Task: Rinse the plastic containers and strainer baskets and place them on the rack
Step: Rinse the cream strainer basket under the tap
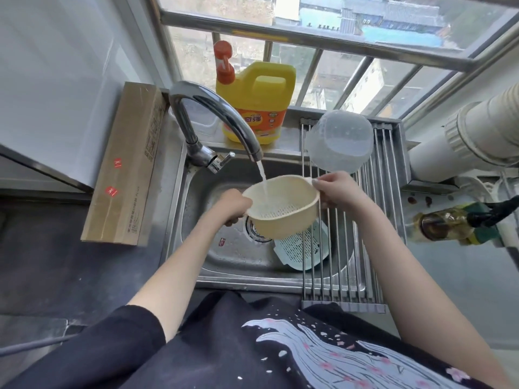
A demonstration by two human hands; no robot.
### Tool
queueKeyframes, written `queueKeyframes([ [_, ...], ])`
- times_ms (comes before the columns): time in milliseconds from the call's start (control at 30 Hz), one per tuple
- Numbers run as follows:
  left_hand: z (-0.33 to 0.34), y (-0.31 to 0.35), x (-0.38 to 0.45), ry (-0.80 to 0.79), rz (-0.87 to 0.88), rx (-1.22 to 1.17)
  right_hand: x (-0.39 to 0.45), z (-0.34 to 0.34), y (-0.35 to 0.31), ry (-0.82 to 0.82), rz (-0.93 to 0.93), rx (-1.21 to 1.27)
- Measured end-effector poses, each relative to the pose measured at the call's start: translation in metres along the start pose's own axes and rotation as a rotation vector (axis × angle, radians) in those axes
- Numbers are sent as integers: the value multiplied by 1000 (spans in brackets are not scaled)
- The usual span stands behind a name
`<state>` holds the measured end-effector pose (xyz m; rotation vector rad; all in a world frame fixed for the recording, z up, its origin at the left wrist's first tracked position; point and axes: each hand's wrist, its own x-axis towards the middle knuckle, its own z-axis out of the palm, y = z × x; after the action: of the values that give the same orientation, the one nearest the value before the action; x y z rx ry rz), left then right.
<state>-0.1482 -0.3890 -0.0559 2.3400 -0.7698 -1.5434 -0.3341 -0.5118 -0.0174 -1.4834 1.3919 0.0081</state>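
Here we hold the cream strainer basket (280, 207) over the sink (238, 254), tilted toward us, with the stream from the tap (213, 116) falling straight into its bowl. Our left hand (234, 206) grips the handle on the left side, fingers curled round it; our right hand (338, 192) pinches the rim and small handle on the right, fingers bent over the edge. Both hands hold the basket and nothing else.

To rinse it well, we judge we should turn the basket slowly under the water so the stream sweeps the whole perforated floor and the walls, then tip it to drain through the holes before lifting it away.

Just below, a pale blue strainer basket (302, 245) lies in the near right part of the sink, partly under the rack (345, 248), apparently waiting its turn. On the far end of the rack a clear plastic container (339, 141) sits upturned. Beyond the tap stands a yellow detergent jug (258, 102) on the sill, and a long cardboard box (126, 164) leans on the counter to the left.
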Motion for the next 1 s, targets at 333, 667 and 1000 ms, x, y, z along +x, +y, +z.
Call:
queueKeyframes([
  [333, -45, -10, -23, 272, 17, 347, -3, 63, 25, -277, 71, -41],
  [667, -50, -27, -34, 441, 161, 273, -3, 77, 33, -44, -119, 45],
  [1000, -19, -72, -9, 362, 204, -379, -4, 67, 52, 106, -360, -178],
])
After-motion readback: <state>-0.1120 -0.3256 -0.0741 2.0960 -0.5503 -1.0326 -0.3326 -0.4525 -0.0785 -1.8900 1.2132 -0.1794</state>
